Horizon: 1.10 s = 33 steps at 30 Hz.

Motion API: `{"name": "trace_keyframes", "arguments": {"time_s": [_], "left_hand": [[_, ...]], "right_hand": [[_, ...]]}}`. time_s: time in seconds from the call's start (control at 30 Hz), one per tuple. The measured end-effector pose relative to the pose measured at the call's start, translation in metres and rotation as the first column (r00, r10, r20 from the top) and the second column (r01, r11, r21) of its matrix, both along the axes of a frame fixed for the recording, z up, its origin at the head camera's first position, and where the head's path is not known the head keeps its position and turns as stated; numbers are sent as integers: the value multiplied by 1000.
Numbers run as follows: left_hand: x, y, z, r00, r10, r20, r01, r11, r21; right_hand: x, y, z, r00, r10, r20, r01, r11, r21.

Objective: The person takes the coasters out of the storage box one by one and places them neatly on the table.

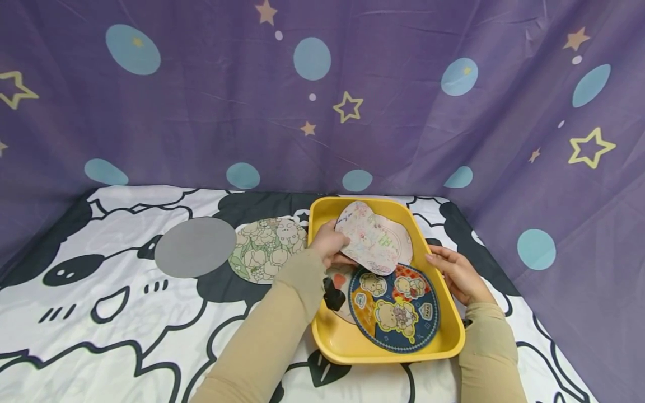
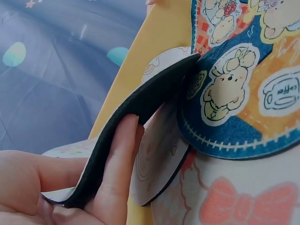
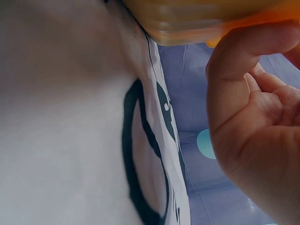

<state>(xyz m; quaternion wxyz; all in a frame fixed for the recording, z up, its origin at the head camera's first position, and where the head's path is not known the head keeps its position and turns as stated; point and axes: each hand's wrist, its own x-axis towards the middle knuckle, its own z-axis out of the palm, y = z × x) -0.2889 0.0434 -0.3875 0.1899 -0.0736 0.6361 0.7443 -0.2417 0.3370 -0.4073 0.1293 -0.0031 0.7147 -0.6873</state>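
My left hand pinches a pink floral mouse pad by its left edge, tilted up over the yellow tray. In the left wrist view its black underside shows, bent between thumb and fingers. Under it lie a pale pink pad, a round navy pad with bear pictures and, partly covered, a pale pad with a red bow. At the tray's right side my right hand holds the rim, its fingers bent against the edge in the right wrist view.
Left of the tray lie a green flowered oval pad and a plain grey oval one. A black and white cartoon cloth covers the table. Purple curtain with stars and spots hangs behind and at the right.
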Motion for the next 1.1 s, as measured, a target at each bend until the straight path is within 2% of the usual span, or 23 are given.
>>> {"name": "trace_keyframes", "arguments": {"time_s": [0.27, 0.6, 1.1], "left_hand": [[2, -2, 0, 999, -17, -37, 17, 1000, -15], [8, -4, 5, 998, -9, -59, 7, 1000, -29], [5, -4, 2, 996, 3, -87, -3, 1000, 2]], "right_hand": [[0, 0, 1, 1000, 10, -8, -11, 1000, -15], [-1, 1, -3, 999, 30, -23, -30, 999, -25], [0, 1, -2, 1000, 27, -17, -27, 999, -35]]}}
